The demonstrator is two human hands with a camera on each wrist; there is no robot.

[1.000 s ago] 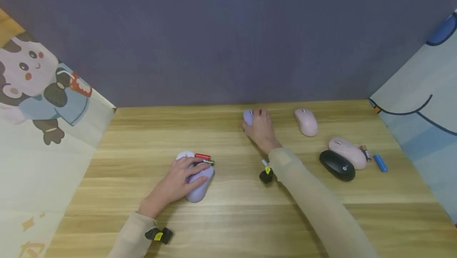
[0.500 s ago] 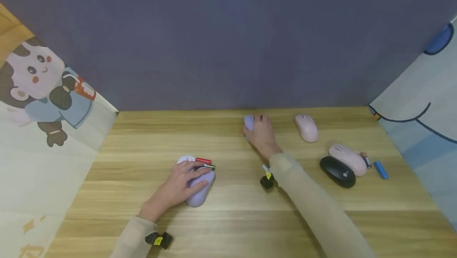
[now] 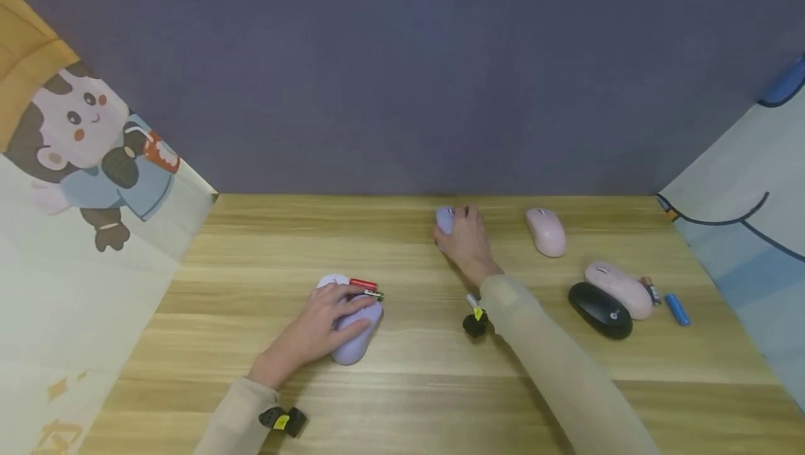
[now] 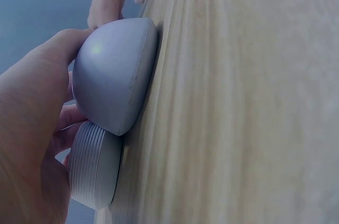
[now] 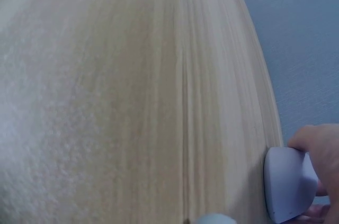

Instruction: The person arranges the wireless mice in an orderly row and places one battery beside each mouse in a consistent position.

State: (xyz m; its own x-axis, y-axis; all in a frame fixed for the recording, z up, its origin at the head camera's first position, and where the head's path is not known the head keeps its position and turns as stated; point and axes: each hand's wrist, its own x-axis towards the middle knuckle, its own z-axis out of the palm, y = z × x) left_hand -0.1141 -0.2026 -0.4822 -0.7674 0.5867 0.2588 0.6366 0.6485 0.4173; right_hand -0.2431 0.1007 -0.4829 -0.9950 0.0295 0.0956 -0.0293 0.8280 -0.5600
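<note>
Head view: the right hand (image 3: 467, 242) grips a far lavender mouse (image 3: 444, 221) near the rear edge of the table (image 3: 434, 399). The left hand (image 3: 314, 323), fingers extended, rests over a purple mouse (image 3: 356, 344) and a white mouse (image 3: 331, 279); a red battery (image 3: 363, 284) and a green battery (image 3: 377, 295) lie alongside.

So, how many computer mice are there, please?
6: lavender mouse in right hand; lavender mouse, white mouse under left hand; at right, black mouse, pink mouse, another pink mouse behind.
</note>
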